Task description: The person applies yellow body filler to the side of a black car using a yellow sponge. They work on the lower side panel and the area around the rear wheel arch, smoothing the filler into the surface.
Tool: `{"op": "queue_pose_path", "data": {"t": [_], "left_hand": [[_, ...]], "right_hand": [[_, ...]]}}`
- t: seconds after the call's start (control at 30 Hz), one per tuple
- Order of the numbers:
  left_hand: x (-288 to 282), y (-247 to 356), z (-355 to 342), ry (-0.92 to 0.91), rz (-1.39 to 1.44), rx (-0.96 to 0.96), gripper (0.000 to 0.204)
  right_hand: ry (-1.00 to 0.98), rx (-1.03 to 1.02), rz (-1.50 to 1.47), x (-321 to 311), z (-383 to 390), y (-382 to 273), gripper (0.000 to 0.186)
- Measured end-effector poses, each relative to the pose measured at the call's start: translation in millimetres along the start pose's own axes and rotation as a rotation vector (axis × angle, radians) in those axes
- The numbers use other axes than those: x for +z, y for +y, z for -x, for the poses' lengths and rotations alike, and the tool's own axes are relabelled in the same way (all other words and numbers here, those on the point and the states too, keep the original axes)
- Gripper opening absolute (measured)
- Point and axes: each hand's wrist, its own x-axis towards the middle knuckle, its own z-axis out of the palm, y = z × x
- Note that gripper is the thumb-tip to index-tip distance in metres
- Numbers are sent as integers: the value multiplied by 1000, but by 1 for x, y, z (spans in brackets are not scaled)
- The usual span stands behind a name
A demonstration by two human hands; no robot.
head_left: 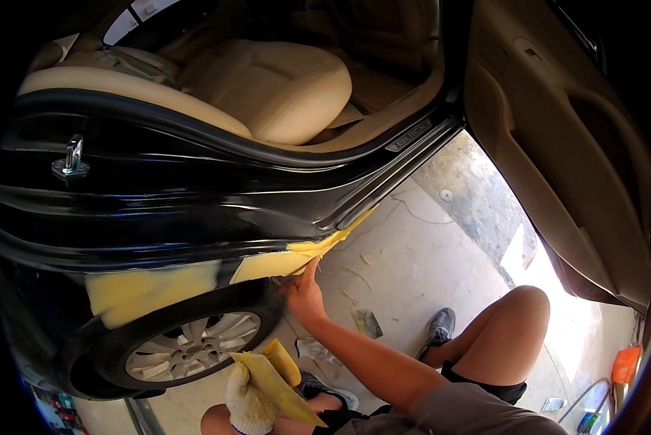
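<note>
**A bare finger at the edge of a yellow patch on a black car**

A yellow filler-like strip [271, 266] lies along the lower edge of a black car body, between the wheel [195, 346] and the door sill. The bare right hand [307, 299] meets its lower edge: the index finger is stretched out against it, the other fingers curl below. Whether that grip is clamped on anything, I cannot tell; the palm is turned away.

Lower down, near the left knee, the left hand, in a stained knitted glove [251, 407], has its grip closed on a flat yellowish board [282, 391]. A rounded yellow piece [283, 364] sits just behind the board, its kind unclear. Held low beside the wheel, the board seems kept close while leaving the right hand free.

Above the tyre is a broader yellow patch [151, 291] with greyish smears. The brown door [557, 156] stands wide, which seems to leave the sill within reach.

The cabin holds a beige seat [282, 87]; a recess in the door is too dark to show contents. On the pale floor [412, 254] lie thin yellow curls [358, 278] and a small dark sheet [367, 324].
</note>
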Motion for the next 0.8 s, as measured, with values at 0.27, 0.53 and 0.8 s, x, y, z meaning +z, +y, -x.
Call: {"op": "queue_pose_path", "data": {"t": [0.27, 0.53, 0.8], "left_hand": [[-31, -7, -3, -51, 2, -62, 60], [-23, -11, -2, -83, -16, -10, 59], [-33, -18, -5, -68, 193, -48, 59]], "right_hand": [[-160, 143, -548, -22, 23, -30, 92], [-193, 440, -1587, -9, 34, -73, 95], [-368, 333, -1213, -9, 63, -68, 86]]}}
